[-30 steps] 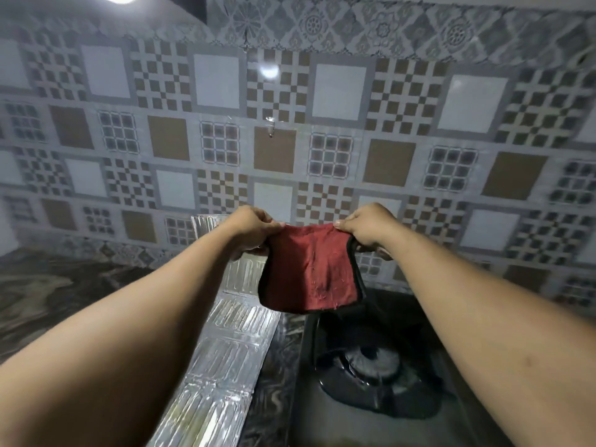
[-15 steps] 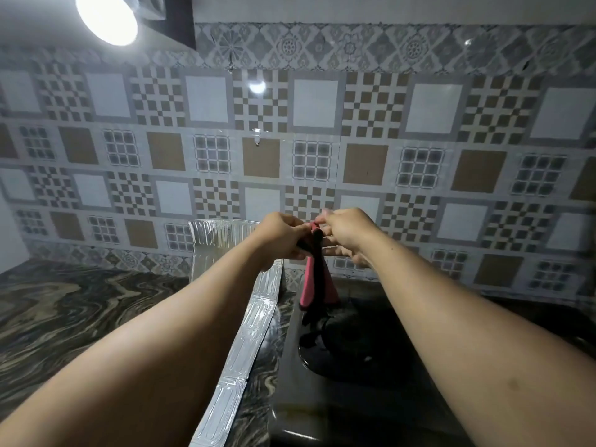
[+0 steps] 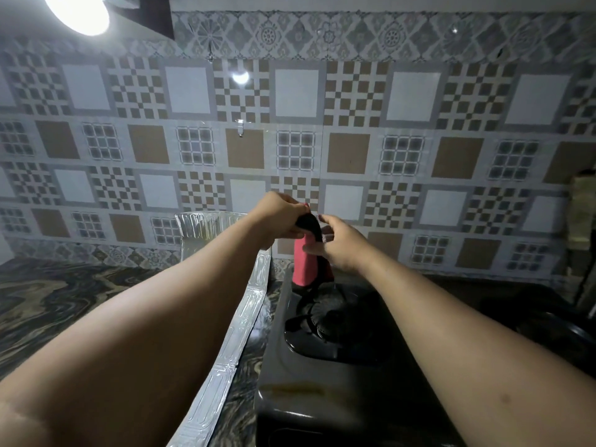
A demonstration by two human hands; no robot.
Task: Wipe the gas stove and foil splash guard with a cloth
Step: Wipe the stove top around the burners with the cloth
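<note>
Cloth (image 3: 304, 253) lower now, above stove (image 3: 338, 366)

In front of me the tiled wall (image 3: 354, 130) carries a patchwork of white, brown and checkered squares, with a floral border along the top. A round lamp (image 3: 77, 11) glares at upper left. The table (image 3: 48, 301) is dark, swirled marble.

Stove (image 3: 322, 398) front beyond bottom edge

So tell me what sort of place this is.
Most likely a home kitchen: a gas stove on a marbled countertop, a foil splash guard beside it, and patterned wall tiles behind.
</note>
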